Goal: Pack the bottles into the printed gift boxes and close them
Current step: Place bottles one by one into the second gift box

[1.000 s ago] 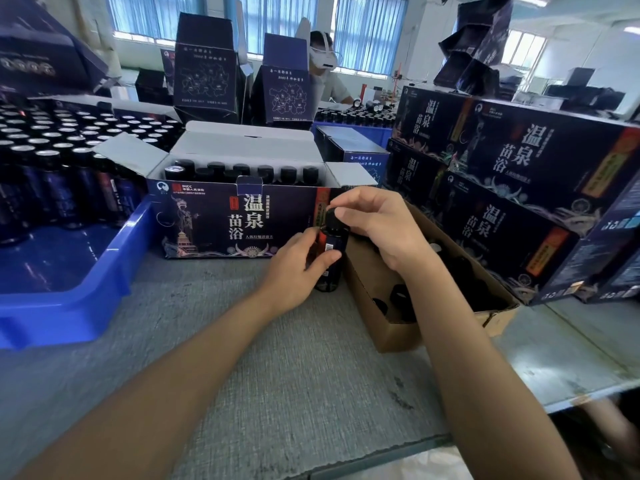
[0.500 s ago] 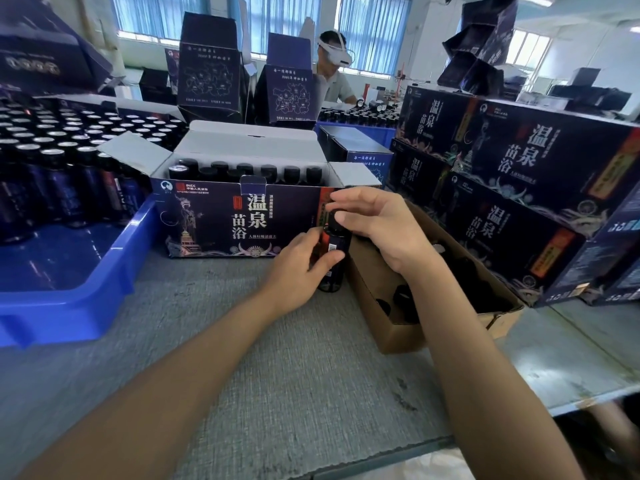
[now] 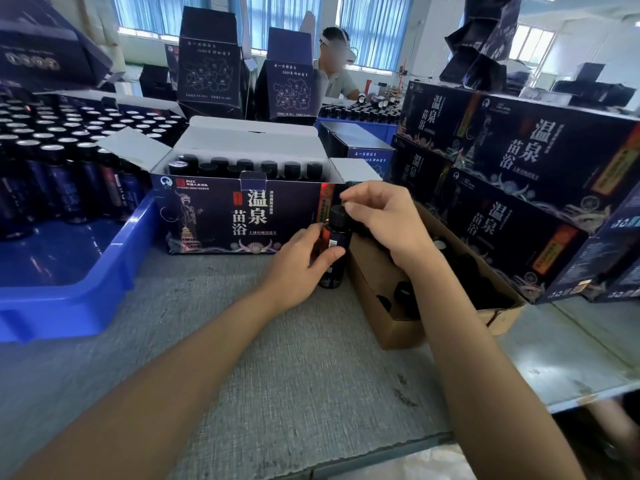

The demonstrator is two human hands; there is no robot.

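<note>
A dark bottle (image 3: 335,249) with a black cap stands upright on the grey table, just right of an open printed gift box (image 3: 239,216). My left hand (image 3: 300,264) grips the bottle's body from the left. My right hand (image 3: 382,218) holds its cap from above with curled fingers. Inside the open box, a row of black-capped bottles (image 3: 249,168) shows along the back. Its white flaps stand open.
A brown cardboard box (image 3: 391,306) with loose dark caps sits right of the bottle. A blue tray (image 3: 79,289) of many bottles fills the left. Closed printed boxes (image 3: 540,174) are stacked at the right. A person (image 3: 334,71) sits across the table.
Both hands stay on the bottle in nearly the same spot; my right hand's fingers have shifted slightly on the cap.
</note>
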